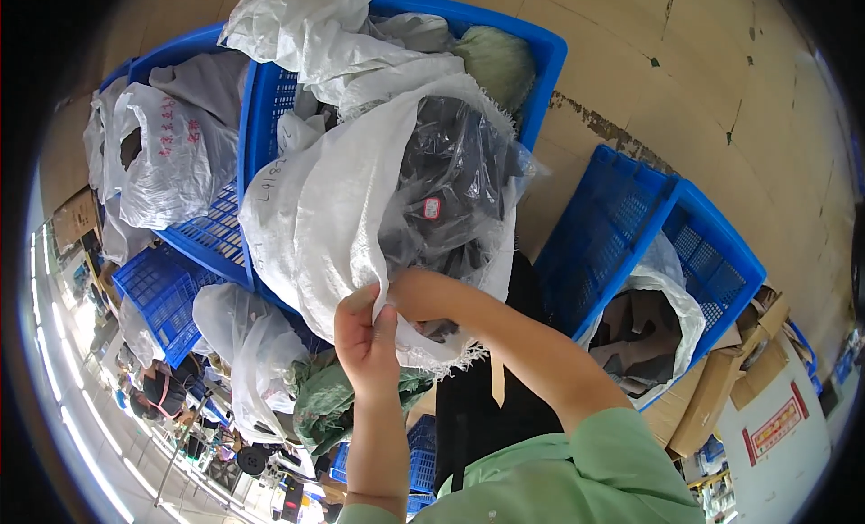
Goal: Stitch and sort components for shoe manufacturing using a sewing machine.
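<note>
A large white woven sack (315, 213) with a frayed edge lies tilted at the front of a blue crate, its mouth toward me. Inside it is a clear plastic bag (450, 150) of dark pieces, bearing a small red-edged white label (432, 209). My left hand (364, 337) pinches the near rim of the sack between thumb and fingers. Close beside it, my right hand (413, 294) reaches across the mouth and is closed at the same rim, its fingers mostly hidden by the hand and the cloth.
The blue crate (551, 69) behind the sack holds more white sacks and a pale green bundle (497, 63). Right of me, another blue crate (712, 245) holds an open sack of brown pieces (638, 335). Plastic bags (167, 164) and a dark green sack (338, 400) stand at left.
</note>
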Available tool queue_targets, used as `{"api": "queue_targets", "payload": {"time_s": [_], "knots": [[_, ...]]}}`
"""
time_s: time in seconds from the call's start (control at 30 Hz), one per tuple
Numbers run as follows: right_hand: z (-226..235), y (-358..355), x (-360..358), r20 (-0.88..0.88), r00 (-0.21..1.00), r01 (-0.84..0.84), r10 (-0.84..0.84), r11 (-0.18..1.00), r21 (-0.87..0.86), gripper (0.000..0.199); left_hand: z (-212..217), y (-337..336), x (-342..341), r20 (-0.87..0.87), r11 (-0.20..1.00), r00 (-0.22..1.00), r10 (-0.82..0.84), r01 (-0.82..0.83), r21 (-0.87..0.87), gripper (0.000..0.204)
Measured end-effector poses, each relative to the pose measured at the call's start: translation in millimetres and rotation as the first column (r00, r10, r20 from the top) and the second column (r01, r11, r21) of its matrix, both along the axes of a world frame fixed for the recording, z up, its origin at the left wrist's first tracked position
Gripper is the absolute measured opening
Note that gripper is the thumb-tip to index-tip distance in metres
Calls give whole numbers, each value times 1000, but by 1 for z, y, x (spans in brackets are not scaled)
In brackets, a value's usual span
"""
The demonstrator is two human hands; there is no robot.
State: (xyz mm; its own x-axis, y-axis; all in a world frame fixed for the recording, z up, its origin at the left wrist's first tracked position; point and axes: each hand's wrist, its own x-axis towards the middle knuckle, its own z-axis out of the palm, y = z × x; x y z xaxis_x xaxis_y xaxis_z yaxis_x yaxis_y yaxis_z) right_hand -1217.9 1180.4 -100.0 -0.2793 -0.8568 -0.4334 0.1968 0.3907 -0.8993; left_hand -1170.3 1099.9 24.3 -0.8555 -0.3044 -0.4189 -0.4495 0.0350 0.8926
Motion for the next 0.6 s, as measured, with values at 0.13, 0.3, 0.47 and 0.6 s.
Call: {"api": "queue_targets", "payload": {"time_s": [0.13, 0.3, 0.47, 0.6], "knots": [[25, 53, 5, 184, 657, 721, -731, 680, 130, 42, -1, 5, -2, -16, 994, 996, 87, -88, -70, 30], [-10, -4, 45, 333, 760, 575, -557, 816, 53, 44, 5, 7, 3, 71, 956, 959, -273, 279, -91, 28], [-51, -8, 67, 568, 601, 660, -562, 750, 42, 39, -9, 6, -9, 105, 999, 994, 42, -41, -19, 24], [-43, 25, 40, 405, 757, 588, -513, 805, -79, 35, -56, -2, -17, 346, 986, 938, -22, -36, 161, 26]]}}
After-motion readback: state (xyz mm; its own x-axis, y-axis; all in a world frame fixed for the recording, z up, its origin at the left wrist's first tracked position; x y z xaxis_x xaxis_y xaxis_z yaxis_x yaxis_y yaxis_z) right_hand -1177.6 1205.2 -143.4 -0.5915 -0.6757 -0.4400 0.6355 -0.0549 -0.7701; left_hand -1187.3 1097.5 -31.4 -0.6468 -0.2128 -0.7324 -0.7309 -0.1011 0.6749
